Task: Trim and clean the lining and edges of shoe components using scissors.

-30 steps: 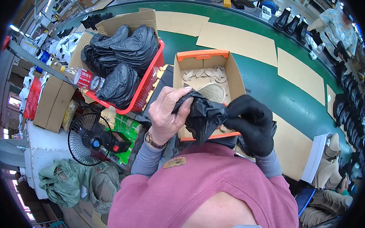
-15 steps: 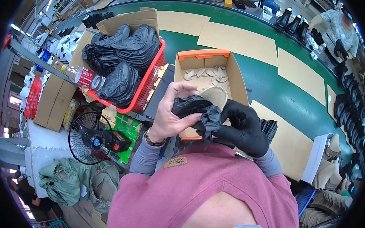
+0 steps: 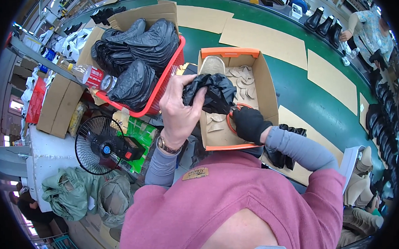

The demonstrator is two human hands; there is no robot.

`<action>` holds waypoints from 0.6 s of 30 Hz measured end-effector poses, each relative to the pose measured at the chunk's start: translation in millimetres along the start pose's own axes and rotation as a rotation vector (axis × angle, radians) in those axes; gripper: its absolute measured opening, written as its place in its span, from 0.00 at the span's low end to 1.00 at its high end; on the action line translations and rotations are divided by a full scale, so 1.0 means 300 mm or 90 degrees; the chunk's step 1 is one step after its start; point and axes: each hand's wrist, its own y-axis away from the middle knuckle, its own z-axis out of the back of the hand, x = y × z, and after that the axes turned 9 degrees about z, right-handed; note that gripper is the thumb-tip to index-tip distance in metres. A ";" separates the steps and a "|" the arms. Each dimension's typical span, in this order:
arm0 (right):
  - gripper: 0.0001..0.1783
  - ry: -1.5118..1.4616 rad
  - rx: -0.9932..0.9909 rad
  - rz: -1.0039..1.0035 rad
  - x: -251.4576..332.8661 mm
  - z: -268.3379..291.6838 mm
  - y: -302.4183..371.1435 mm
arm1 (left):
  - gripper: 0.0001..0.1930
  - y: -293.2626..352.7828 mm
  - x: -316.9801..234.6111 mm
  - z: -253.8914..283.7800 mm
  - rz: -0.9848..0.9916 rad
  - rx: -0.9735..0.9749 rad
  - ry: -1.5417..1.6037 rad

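Observation:
My bare left hand (image 3: 181, 109) grips a beige insole (image 3: 212, 65) with crumpled black covering material (image 3: 213, 93) gathered round its near part. The rounded beige end sticks out at the far side. In my black-gloved right hand (image 3: 250, 124) are scissors (image 3: 230, 123) with orange-red handles; their blades meet the right edge of the black material and are mostly hidden. Both hands work above an open cardboard box (image 3: 267, 83) with orange ends. Thin, curved beige offcuts (image 3: 245, 82) lie inside it.
Left of the box, a red basket (image 3: 169, 74) holds black-covered pieces (image 3: 149, 44) and a plastic bottle (image 3: 93, 77). Nearer stands a black fan (image 3: 104, 146). Cardboard sheets (image 3: 265, 39) lie on the green work surface (image 3: 296, 87). Another person (image 3: 369, 32) stands at far right.
My right hand has come to hold scissors and moved down to the black material's right edge. The insole has turned, its beige end now pointing away from me.

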 end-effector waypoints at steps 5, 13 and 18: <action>0.13 -0.050 0.050 0.018 -0.010 0.020 -0.036 | 0.17 -0.010 0.027 0.039 0.071 0.005 0.053; 0.22 -0.318 0.008 -0.122 -0.081 0.200 0.007 | 0.15 -0.003 0.045 0.116 0.247 0.096 0.186; 0.21 -0.824 -0.113 -0.122 -0.076 0.300 0.183 | 0.18 -0.010 0.038 0.146 0.235 0.164 0.175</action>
